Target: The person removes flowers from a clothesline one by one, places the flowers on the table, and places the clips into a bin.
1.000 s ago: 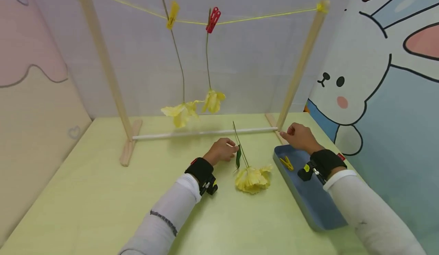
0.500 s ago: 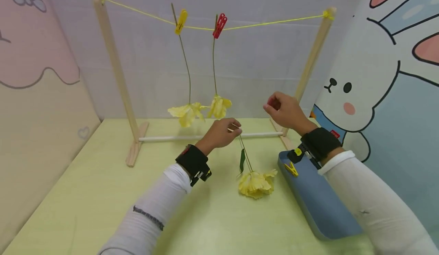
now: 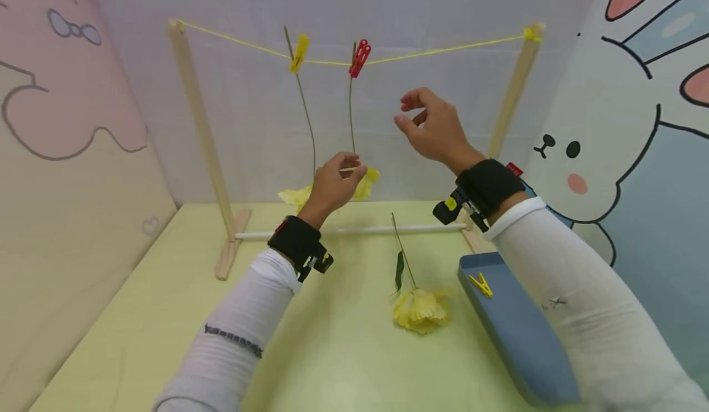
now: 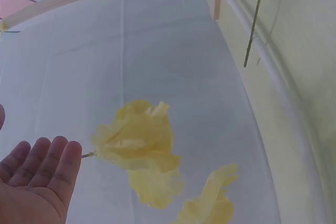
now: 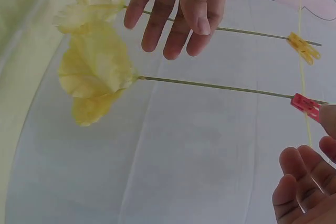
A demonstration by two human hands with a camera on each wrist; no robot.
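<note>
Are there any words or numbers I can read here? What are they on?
No words or numbers can be read in any view.
The red tag on the right wristband may carry print, but it is too small to read.
The small mark on the right sleeve is too blurred to read.
The walls show only drawings: a rabbit and a bow, no letters.

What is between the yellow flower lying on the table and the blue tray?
Only bare table shows between the fallen flower and the blue tray in the head view; the yellow clothespin lies inside the tray.
</note>
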